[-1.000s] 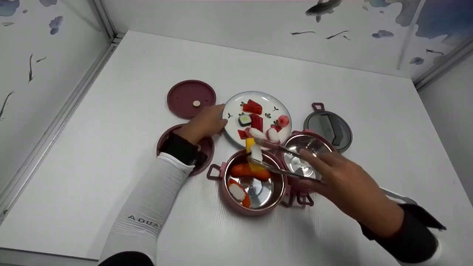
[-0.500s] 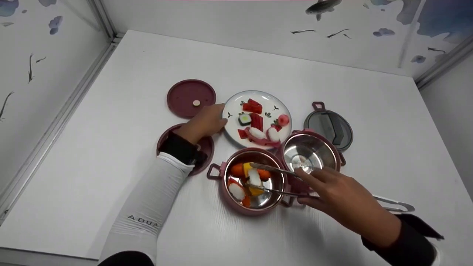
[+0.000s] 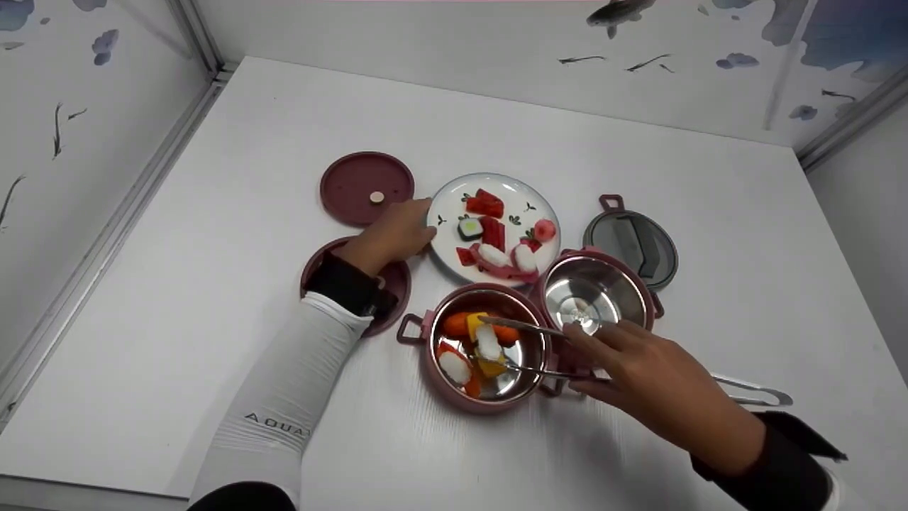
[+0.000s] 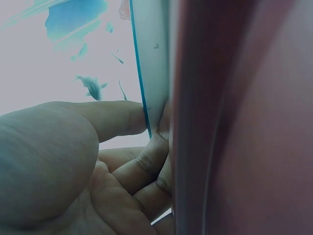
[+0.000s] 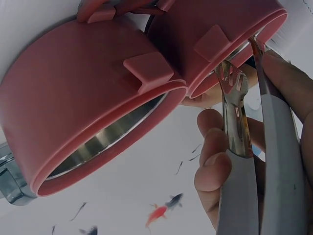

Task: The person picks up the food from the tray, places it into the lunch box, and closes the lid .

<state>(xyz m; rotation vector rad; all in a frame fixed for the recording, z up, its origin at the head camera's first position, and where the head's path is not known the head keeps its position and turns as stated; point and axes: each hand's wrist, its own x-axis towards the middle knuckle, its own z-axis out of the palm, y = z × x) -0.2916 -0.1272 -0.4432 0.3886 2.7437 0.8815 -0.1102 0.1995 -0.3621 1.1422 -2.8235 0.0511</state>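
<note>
My left hand [image 3: 399, 231] grips the left rim of a white plate [image 3: 443, 245], thumb and fingers on its edge in the left wrist view. On the plate lie red pieces, a sushi roll [image 3: 469, 229] and white-topped sushi pieces [image 3: 493, 255]. My right hand [image 3: 656, 387] holds metal tongs [image 3: 523, 325] with grey handles [image 5: 279, 171]. Their tips reach into the near pink pot [image 3: 489, 408], one on either side of a yellow-and-white sushi piece [image 3: 488, 342]; whether they touch it I cannot tell. An orange piece [image 3: 457, 325] and an orange-and-white piece [image 3: 454, 367] lie beside it.
A second pink pot [image 3: 585, 284] with a bare steel inside touches the near pot's right side. Behind it lies a grey lid [image 3: 628, 241]. Two dark red round lids [image 3: 365, 177] lie on the left, one partly under my left forearm.
My right hand has lowered the yellow-and-white sushi piece from above the rim into the near pot. The tong tips stand slightly apart around it. My left hand has stayed at the plate.
</note>
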